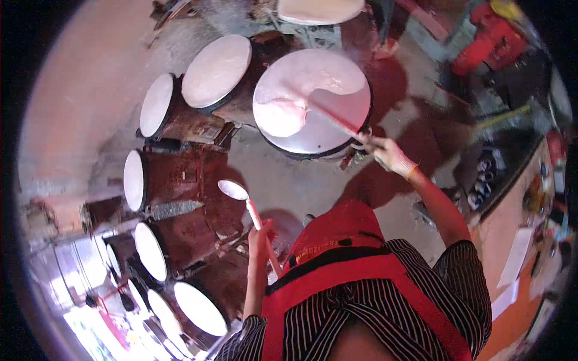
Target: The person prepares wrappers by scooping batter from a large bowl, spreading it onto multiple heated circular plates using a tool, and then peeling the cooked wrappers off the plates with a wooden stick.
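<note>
In front of me a round griddle plate (323, 140) carries a pale batter (281, 119), thick at the lower left and spread in a curved band along the far side. My right hand (387, 153), which appears to wear a light glove with an orange cuff, grips a long thin stick (336, 119) that slants over the plate. Its far end is blurred near the batter, so its shape is unclear. My left hand (262, 239) holds a ladle (233, 189) by its pale handle, the bowl raised beside the griddle and above the floor.
More round plates on dark stands curve around my left: one plate (216, 72), another (156, 106), and several beyond. A pale rounded top (320, 10) stands past the griddle. At the right are a red object (492, 40) and a dark surface with small items (483, 176).
</note>
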Motion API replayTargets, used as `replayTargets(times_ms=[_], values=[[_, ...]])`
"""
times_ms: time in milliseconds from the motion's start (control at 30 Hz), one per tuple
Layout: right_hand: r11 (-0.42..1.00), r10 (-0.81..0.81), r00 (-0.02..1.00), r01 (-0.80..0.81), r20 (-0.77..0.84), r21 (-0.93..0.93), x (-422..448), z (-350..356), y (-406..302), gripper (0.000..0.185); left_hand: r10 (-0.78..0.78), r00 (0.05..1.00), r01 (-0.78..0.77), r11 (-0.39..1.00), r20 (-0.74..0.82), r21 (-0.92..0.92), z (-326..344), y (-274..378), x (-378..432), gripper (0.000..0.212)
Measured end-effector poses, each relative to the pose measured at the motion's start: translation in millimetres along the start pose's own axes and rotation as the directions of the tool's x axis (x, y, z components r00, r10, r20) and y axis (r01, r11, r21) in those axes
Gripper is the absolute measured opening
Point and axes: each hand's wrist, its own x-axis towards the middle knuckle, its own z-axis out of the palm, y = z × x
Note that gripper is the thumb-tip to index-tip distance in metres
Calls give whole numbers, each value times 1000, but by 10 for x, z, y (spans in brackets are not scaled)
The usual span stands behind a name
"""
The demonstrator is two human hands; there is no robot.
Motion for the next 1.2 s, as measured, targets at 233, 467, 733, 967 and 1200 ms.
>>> replayTargets(times_ms=[233, 467, 733, 967, 1200], values=[[959, 281, 921, -260, -268, 111, -1343, 793, 463, 40, 52, 997, -59, 991, 56, 123, -767, 132, 413, 16], [700, -386, 760, 610, -523, 370, 914, 3104, 336, 43, 18, 995, 1, 983, 103, -184, -1638, -222, 241, 11], [982, -31, 725, 151, -688, 115, 1858, 3811, -494, 43, -17, 999, 23, 973, 29, -231, -2085, -507, -100, 12], [974, -27, 721, 176, -693, 145, 570, 3176, -112, 40, -48, 992, 74, 970, 114, -233, -2087, -601, 55, 13], [673, 130, 701, 457, -701, 582, 1013, 2659, 19, 28, -19, 980, 63, 975, 200, -214, -1670, -428, 42, 13]])
